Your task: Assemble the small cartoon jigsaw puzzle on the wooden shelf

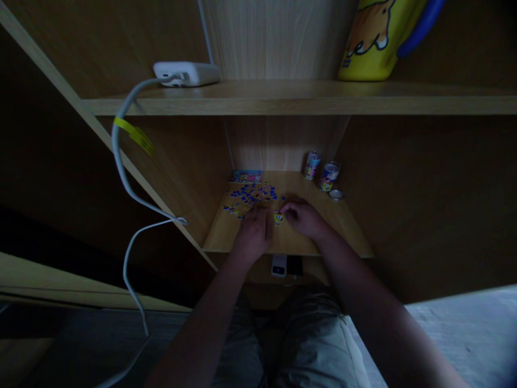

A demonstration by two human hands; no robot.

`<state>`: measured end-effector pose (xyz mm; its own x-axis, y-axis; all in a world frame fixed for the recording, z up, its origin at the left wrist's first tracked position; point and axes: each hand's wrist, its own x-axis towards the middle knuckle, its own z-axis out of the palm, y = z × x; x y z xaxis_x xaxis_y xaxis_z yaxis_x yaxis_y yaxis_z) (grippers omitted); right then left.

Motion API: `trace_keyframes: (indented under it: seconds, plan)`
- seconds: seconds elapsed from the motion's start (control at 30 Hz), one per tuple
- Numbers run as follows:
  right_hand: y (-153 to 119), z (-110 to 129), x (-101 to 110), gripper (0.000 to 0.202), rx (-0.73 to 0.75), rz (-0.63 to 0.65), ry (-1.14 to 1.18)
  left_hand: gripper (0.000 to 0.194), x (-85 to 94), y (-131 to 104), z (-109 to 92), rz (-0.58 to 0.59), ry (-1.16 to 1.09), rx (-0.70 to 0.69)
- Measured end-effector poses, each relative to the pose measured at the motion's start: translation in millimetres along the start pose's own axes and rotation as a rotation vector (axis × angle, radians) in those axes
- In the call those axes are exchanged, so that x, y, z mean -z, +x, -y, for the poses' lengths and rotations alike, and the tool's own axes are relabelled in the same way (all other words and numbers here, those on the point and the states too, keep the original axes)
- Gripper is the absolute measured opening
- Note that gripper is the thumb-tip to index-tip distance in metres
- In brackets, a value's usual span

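Yellow mug (367, 43) stands closest, high above the small puzzle patch (278, 217), which looks joined. Right of it, my right hand (304, 216) seems to pinch; on what, I can't tell, nor left hand's (255, 229) grip, left of it. Beyond-left, loose pieces (251, 194) remain.

Dim, bluish light is filling the scene, its source staying unseen. The pale back panel (278, 40) above the upper shelf (258, 106) is reading brightest; the floor (456, 328) is showing a cold grey. Shadow is covering the lower shelf (299, 240), thickening beyond its right edge. Toward its back left corner, the puzzle pieces (258, 195) are looking soft. Wide-angle distortion is stretching the right forearm (375, 302).
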<state>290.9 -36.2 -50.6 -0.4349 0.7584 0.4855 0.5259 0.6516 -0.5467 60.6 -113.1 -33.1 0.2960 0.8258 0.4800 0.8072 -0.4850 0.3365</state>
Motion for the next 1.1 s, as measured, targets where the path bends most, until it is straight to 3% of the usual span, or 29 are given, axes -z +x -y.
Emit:
trace_keyframes:
  seconds: [0.23,0.7,0.83,0.97,1.1]
  plan:
    - [-0.8,-3.6,-2.7,0.022,0.012,-0.025,0.010,0.050,-5.3,-0.8,10.2,-0.031,-0.019,-0.001]
    - [-1.0,-5.5,-3.5,0.025,0.021,-0.040,0.002,0.058,-6.8,-3.1,13.0,-0.057,-0.031,0.002]
    - [-1.4,-6.9,-5.6,0.022,-0.009,-0.068,-0.015,0.046,-3.6,-1.7,8.4,-0.057,-0.012,0.004]
    - [-1.7,-10.5,-7.9,0.019,-0.058,-0.111,-0.027,0.014,0.7,0.3,0.3,-0.049,0.034,-0.007]
    - [-1.7,-14.3,-9.2,0.018,-0.090,-0.125,-0.021,0.019,4.9,-4.0,-7.2,-0.017,0.090,-0.086]
